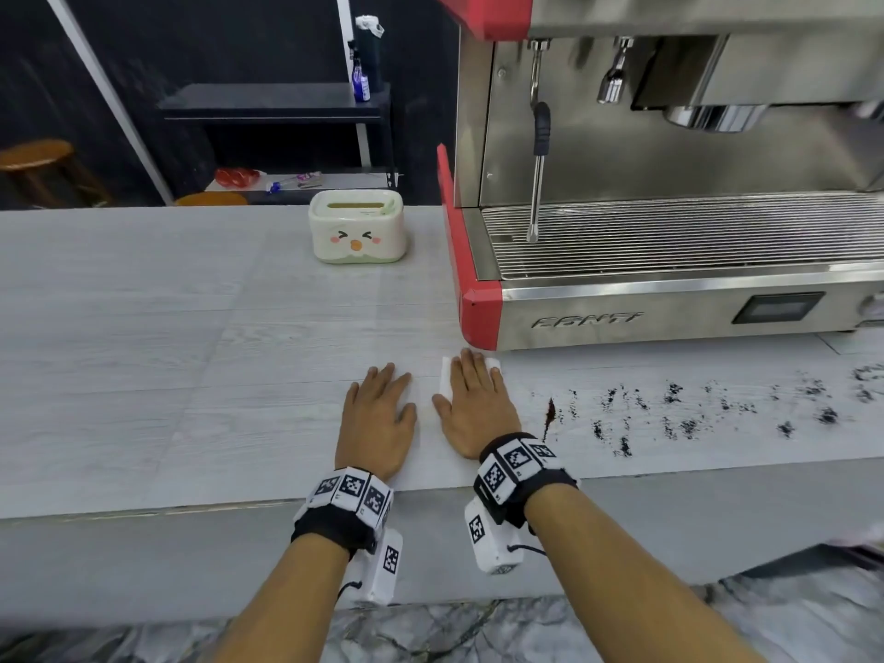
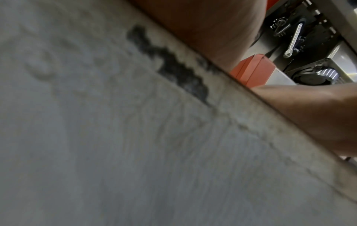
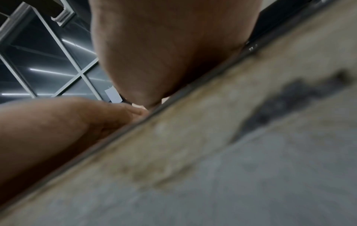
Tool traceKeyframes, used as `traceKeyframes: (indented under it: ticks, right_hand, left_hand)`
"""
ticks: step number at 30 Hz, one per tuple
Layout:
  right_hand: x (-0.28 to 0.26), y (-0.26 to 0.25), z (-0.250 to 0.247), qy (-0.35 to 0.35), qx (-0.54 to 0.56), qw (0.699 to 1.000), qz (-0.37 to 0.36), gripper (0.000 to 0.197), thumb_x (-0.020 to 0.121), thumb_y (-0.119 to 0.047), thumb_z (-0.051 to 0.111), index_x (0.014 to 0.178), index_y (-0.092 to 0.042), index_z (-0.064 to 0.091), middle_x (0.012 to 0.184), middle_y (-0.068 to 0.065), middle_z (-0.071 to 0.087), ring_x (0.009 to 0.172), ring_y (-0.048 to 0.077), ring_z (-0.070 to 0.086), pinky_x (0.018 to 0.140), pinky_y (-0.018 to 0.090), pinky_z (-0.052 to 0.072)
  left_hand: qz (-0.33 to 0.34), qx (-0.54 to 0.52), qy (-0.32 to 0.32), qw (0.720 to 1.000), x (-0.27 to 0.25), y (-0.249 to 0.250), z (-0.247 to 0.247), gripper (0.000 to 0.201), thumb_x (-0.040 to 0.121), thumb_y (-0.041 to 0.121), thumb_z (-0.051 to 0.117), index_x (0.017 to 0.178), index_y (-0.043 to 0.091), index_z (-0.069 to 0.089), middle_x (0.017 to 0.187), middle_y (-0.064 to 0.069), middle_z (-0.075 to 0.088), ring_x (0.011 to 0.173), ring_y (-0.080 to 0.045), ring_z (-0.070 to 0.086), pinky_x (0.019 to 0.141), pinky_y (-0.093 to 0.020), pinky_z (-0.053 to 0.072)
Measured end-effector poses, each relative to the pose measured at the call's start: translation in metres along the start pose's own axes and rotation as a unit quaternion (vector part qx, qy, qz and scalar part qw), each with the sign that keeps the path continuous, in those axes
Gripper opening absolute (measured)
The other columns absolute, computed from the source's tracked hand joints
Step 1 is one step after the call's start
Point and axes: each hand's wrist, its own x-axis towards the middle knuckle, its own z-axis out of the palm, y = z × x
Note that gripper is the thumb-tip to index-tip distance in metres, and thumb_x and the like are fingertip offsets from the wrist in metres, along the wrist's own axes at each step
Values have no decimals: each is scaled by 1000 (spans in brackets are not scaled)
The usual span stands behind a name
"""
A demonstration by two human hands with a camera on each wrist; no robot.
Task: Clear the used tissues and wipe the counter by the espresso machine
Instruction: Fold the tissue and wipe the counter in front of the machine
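My right hand [image 1: 473,399] lies flat, fingers straight, pressing a white tissue [image 1: 446,379] onto the pale wood-grain counter [image 1: 191,351] just in front of the espresso machine's [image 1: 669,232] red corner. Only the tissue's left edge and far corner show past the fingers. My left hand [image 1: 382,404] rests flat on the bare counter beside it, holding nothing. Dark coffee grounds [image 1: 669,409] are scattered to the right of my right hand, with a small brown drip [image 1: 550,413] nearest it. Both wrist views show only the heel of each palm and the counter's front face, blurred.
A cream tissue box [image 1: 356,227] with a cartoon face stands at the back of the counter, left of the machine. The steam wand [image 1: 538,184] hangs over the drip tray [image 1: 669,232]. Behind the counter are dark shelves [image 1: 277,107] and a wooden stool [image 1: 38,160].
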Motion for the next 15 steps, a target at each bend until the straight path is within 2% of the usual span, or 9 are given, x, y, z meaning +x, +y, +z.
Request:
traceKeyframes:
  ticks: [3, 6, 12, 15]
  right_hand:
    - [-1, 19, -2, 4, 1, 1000, 16, 66, 99, -43, 22, 150, -6, 2, 160, 10, -5, 147, 22, -8, 120, 40, -4]
    - [-7, 39, -3, 8, -4, 1000, 27, 66, 99, -43, 22, 151, -6, 3, 160, 10, -2, 148, 22, -6, 120, 39, -3]
    - [-17, 61, -16, 4, 34, 998, 54, 63, 100, -39, 22, 150, -4, 6, 160, 13, 3, 148, 24, 1, 120, 40, 1]
    - [-27, 57, -25, 21, 75, 997, 24, 61, 101, -36, 24, 149, -3, 8, 159, 14, 6, 147, 25, 5, 120, 39, 4]
  left_hand:
    - [0, 6, 2, 1000, 0, 1, -1, 49, 91, 31, 39, 139, 20, 42, 154, -4, 30, 145, -23, 20, 118, -40, 11]
    - [-2, 8, 3, 1000, -1, 1, -1, 46, 94, 26, 44, 140, 21, 41, 155, -2, 28, 145, -21, 18, 119, -40, 10]
    - [-8, -6, 5, 1000, -2, 3, -2, 46, 95, 26, 43, 140, 23, 41, 155, 0, 27, 145, -18, 17, 120, -36, 6]
    - [-13, -11, 7, 1000, -1, 1, -1, 46, 94, 26, 43, 140, 24, 41, 155, 1, 28, 145, -17, 17, 120, -35, 6]
